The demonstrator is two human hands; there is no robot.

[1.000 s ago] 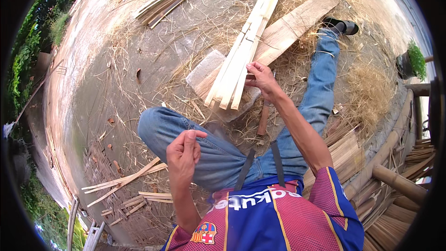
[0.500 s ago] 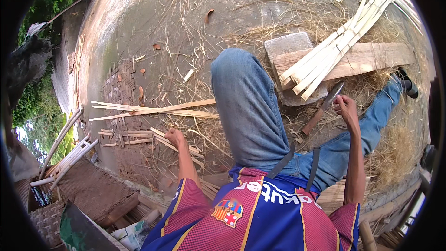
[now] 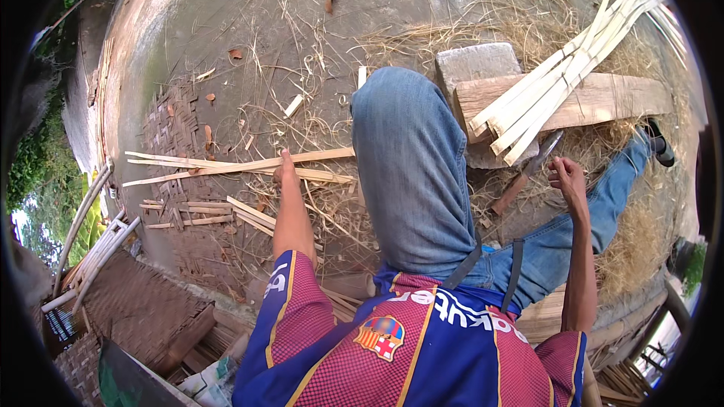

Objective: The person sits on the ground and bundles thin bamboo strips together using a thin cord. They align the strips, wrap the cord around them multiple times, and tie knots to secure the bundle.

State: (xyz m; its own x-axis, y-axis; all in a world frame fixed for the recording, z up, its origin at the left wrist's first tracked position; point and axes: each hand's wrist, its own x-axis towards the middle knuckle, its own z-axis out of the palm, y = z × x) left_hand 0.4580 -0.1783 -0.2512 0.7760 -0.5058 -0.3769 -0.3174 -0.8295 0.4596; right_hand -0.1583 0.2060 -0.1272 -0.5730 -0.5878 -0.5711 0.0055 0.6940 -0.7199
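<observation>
My left hand (image 3: pixel 286 171) is at long, pale split bamboo strips (image 3: pixel 226 168) that lie crossed on the ground left of my bent knee. Its thumb shows over the upper strip and the other fingers curl around, partly hidden. My right hand (image 3: pixel 567 179) is raised over my outstretched right leg, fingers curled in, with nothing visible in them. Just left of it a knife (image 3: pixel 520 179) with a wooden handle lies on the straw-like shavings, its blade pointing toward the wooden plank (image 3: pixel 611 99). A bundle of bamboo strips (image 3: pixel 562 64) rests across that plank.
A grey stone block (image 3: pixel 477 62) supports the plank's near-left end. Shorter bamboo pieces (image 3: pixel 197 214) lie on a worn woven mat (image 3: pixel 170 124) at left. Curly shavings and dry leaves litter the ground. At lower left stands a bamboo frame (image 3: pixel 102 260) beside a brown woven panel (image 3: pixel 139 305).
My left hand has moved forward, from the shorter pieces to the long crossed strips. My right hand stays near the knife. The view has shifted slightly.
</observation>
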